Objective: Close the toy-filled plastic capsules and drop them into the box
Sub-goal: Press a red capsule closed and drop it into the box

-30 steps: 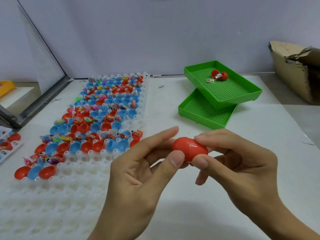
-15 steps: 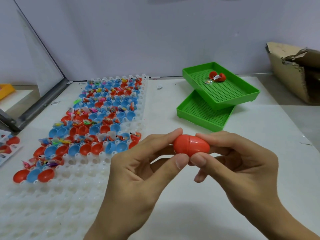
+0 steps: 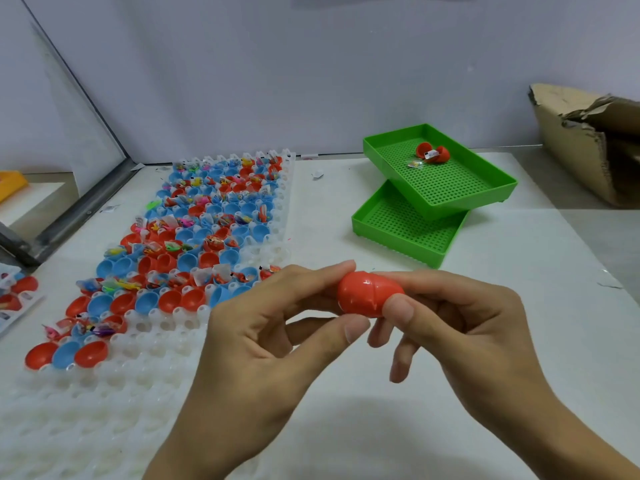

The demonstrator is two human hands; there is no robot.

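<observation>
- The rack [image 3: 221, 327], white and far left on the counter [image 3: 329, 209], carries rows of open red and blue halves [image 3: 194, 237], many with small toys in them; its near rows stand unfilled.
- The left hand [image 3: 263, 341] pinches the capsule's left end between thumb and forefinger, the other fingers curled loosely behind.
- The capsule [image 3: 367, 294], red and seemingly shut with its seam showing near the middle, is held above the counter between both hands, its long axis running left to right, roughly level.
- The right hand [image 3: 464, 327] grips the capsule's right end, thumb on the near side and forefinger along the top; the hands nearly meet around it.
- Two green trays [image 3: 446, 202], stacked askew, sit beyond the hands; the upper one holds an opened red shell [image 3: 433, 154].
- The box [image 3: 588, 147], torn cardboard, lies far right and beyond the counter's edge, well apart from the capsule.
- Judgement: the drop lies right and away, so the right hand is the nearer and better placed to carry it once the left lets go.
</observation>
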